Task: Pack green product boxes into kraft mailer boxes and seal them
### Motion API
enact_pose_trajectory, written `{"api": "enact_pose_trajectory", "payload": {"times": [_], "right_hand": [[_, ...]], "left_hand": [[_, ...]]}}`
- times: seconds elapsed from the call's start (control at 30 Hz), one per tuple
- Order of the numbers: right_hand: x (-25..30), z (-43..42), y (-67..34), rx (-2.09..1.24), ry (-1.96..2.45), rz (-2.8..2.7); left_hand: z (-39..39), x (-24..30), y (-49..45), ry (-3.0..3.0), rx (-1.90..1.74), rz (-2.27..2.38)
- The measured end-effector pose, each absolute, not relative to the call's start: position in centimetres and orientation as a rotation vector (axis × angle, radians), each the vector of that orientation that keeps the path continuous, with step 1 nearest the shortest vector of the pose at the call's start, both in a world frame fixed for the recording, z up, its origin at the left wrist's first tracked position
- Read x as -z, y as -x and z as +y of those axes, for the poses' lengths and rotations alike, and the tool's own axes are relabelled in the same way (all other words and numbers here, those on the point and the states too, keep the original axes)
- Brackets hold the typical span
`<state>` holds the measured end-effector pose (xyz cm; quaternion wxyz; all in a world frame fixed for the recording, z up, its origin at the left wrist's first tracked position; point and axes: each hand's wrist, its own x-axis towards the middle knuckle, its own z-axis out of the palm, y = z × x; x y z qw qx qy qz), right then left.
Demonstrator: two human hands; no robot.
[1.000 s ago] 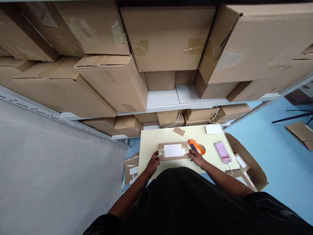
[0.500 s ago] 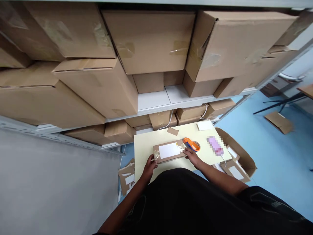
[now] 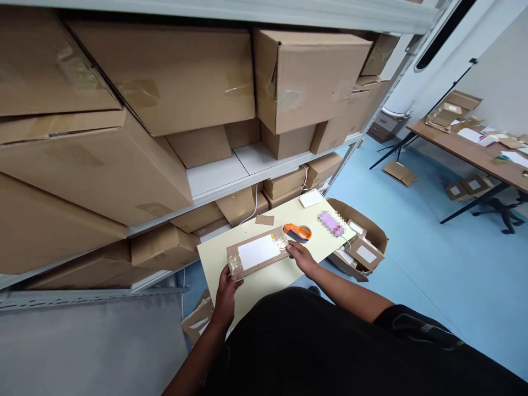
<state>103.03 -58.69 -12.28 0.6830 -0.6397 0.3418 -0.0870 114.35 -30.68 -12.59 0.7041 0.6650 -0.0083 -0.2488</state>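
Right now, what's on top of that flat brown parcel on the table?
On the flat brown parcel: a white label in the middle, crinkled clear tape over both ends. The left hand hides one corner.

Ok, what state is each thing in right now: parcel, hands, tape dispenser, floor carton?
parcel: lying on the table, label up, both ends taped.
left hand: gripping the parcel's left end.
right hand: fingers on its right end; grip unclear.
tape dispenser: lying unheld beside the parcel.
floor carton: open, labelled packets inside.
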Motion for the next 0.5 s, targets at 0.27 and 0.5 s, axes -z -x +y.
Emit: {"api": "enact_pose_trajectory", "payload": {"times": [0.27,0.5], "right_hand": [[10.7,-61.7,-101.0,0.218,1.422,0.712],[9.5,-67.8,-96.6,0.307,1.386,0.697]], "left_hand": [[-34.0,10.5,-111.7,-1.495,0.485,-0.021],[-40.6,7.8,-108.1,-1.531,0.464,-0.113]]}}
